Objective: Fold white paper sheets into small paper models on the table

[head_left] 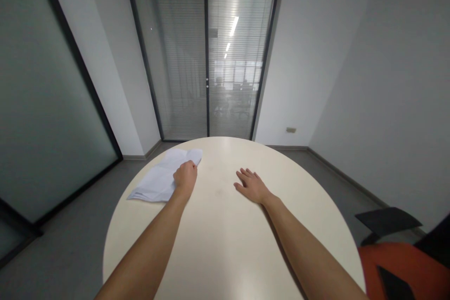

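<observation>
A folded white cloth [160,178] lies rumpled on the left part of the round cream table [225,239]. My left hand [185,176] is closed at its right edge, with fingers curled on the fabric; a corner of the cloth sticks out beyond the knuckles. The fingertips and the exact grip are hidden under the hand. To the right, my right hand [252,186] is palm down over the bare tabletop, fingers spread, holding nothing. A gap of table separates it from the cloth.
At the right stands a chair with an orange seat [404,267] and a black armrest [388,221]. Beyond the table is a glass door with blinds [232,103]. A frosted glass panel [45,103] rises at the left, and a wall socket [291,130] is low on the far wall.
</observation>
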A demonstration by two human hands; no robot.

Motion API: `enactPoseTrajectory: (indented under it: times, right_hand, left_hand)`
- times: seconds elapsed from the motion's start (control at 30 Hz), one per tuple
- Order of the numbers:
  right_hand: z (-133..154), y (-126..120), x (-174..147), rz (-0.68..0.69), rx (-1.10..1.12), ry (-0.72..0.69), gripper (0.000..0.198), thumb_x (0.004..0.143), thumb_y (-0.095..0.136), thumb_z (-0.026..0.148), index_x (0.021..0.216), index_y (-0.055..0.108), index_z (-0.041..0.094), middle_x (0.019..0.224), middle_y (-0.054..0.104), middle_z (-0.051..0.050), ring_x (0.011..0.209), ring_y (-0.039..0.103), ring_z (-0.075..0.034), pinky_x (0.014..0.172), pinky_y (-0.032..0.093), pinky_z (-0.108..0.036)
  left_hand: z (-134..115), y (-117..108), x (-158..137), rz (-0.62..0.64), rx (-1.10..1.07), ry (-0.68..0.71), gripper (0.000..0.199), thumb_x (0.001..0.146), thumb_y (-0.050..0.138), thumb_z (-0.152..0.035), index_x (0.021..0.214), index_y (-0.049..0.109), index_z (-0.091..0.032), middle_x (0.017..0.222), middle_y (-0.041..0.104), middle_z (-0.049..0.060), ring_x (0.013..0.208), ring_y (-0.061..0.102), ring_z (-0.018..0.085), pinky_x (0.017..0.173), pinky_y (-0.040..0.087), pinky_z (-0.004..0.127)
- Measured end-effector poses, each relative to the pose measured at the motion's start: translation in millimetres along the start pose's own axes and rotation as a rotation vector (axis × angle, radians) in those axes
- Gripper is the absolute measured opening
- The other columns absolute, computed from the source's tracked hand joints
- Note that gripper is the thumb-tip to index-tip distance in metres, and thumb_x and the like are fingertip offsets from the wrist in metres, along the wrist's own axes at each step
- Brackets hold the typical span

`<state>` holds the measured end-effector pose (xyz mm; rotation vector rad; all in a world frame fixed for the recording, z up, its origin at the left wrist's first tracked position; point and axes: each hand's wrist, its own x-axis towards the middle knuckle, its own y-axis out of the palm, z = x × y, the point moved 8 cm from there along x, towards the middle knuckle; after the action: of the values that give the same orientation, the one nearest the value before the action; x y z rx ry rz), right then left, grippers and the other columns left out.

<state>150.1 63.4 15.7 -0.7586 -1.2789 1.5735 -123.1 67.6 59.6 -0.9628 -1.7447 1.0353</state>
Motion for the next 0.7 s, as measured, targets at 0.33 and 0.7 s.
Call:
enactPoseTrajectory:
  times: [0.33, 0.7]
  right_hand:
    - [-4.8, -1.1, 3.1, -0.074, 0.050, 0.006, 0.061, 0.096, 0.047, 0.050, 0.148, 0.050, 0.018, 0.157, 0.044, -0.013, 0.147, 0.036, -0.033, 0.119, 0.026, -0.050]
    - [-37.6, -53.3, -10.3, -0.612, 0.368, 0.183, 0.049, 0.098, 0.035, 0.040, 0.130, 0.063, 0.015, 0.130, 0.067, -0.013, 0.105, 0.064, -0.025, 0.099, 0.048, -0.037]
  left_hand:
    - [-59.7, -10.5, -25.2, 0.039, -0.122, 0.184, 0.021, 0.099, 0.050, -0.030, 0.103, 0.069, -0.023, 0.112, 0.073, 0.007, 0.104, 0.067, 0.022, 0.081, 0.048, 0.029]
    - [-142.9, 22.0, -116.5, 0.330, -0.218, 0.590, 0.021, 0.096, 0.053, -0.032, 0.101, 0.072, -0.024, 0.104, 0.076, 0.007, 0.100, 0.070, 0.023, 0.087, 0.051, 0.033]
